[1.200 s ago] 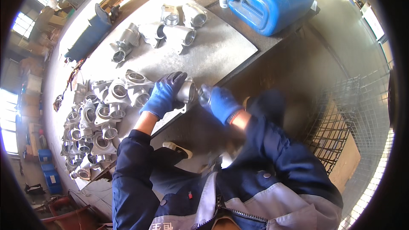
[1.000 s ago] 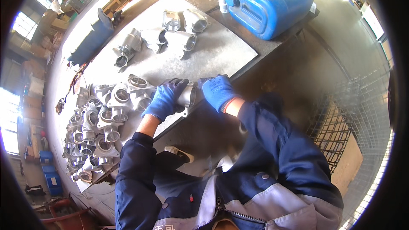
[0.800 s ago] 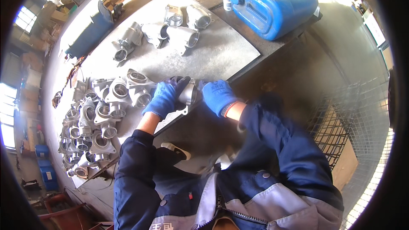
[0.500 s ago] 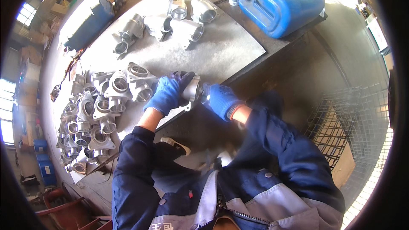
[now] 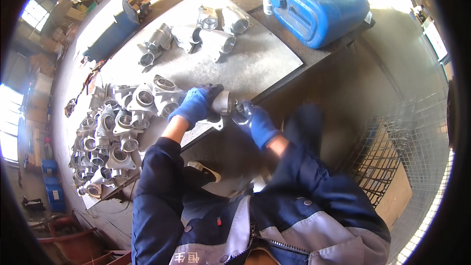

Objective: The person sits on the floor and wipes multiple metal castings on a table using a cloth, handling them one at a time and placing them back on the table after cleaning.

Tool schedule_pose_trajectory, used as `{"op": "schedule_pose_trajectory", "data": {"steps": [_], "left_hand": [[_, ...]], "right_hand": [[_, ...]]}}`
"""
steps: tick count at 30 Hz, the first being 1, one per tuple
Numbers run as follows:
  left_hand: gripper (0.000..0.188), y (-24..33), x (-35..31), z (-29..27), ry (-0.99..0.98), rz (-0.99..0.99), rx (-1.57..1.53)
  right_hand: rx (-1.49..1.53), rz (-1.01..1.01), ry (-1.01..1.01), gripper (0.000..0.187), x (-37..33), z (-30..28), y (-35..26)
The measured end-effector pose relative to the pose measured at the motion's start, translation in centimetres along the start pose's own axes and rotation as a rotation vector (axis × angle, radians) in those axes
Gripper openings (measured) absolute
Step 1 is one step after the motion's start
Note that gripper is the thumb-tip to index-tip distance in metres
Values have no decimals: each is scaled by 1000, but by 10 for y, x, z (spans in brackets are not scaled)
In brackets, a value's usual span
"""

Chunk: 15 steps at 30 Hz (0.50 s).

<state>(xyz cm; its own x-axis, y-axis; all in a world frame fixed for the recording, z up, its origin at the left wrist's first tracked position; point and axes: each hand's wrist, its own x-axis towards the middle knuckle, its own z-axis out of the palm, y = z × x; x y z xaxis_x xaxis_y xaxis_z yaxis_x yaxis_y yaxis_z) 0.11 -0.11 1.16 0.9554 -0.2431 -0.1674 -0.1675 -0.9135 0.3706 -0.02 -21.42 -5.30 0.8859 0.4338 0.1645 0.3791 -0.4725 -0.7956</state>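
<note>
In a blue glove with dark fingers, my left hand point(image 5: 193, 104) is closed round a silver metal pipe casting point(image 5: 223, 102) at the table's near edge. The casting's round mouth faces right, and a flange with an ear sticks out below. My right hand point(image 5: 255, 120), gloved likewise, is curled just right of that mouth with a small gap between. Something small and thin seems to be in its fingers, too blurred to name. Left of my left hand stand several similar castings point(image 5: 117, 155) in a tight group. More castings point(image 5: 216, 44) lie farther back on the metal sheet.
The metal-topped table point(image 5: 267, 61) carries a large blue jerrycan point(image 5: 321, 12) and a small white bottle point(image 5: 267, 1) at its far right. A blue bin point(image 5: 113, 34) is at the far left. To my right stands a wire mesh cage point(image 5: 392, 152) with cardboard inside.
My right hand has drawn slightly away from the casting's mouth and lower. My left hand keeps its hold on the casting. The whole view has shifted slightly.
</note>
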Motion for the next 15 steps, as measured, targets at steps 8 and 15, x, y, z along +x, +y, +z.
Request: {"op": "schedule_pose_trajectory", "data": {"steps": [8, 15], "left_hand": [[64, -49, 23, -24, -64, -251, -693], [73, -24, -13, -20, 12, -201, -190]], "right_hand": [[814, 150, -290, 32, 78, 51, 39], [894, 603, -427, 23, 118, -1, 0]]}}
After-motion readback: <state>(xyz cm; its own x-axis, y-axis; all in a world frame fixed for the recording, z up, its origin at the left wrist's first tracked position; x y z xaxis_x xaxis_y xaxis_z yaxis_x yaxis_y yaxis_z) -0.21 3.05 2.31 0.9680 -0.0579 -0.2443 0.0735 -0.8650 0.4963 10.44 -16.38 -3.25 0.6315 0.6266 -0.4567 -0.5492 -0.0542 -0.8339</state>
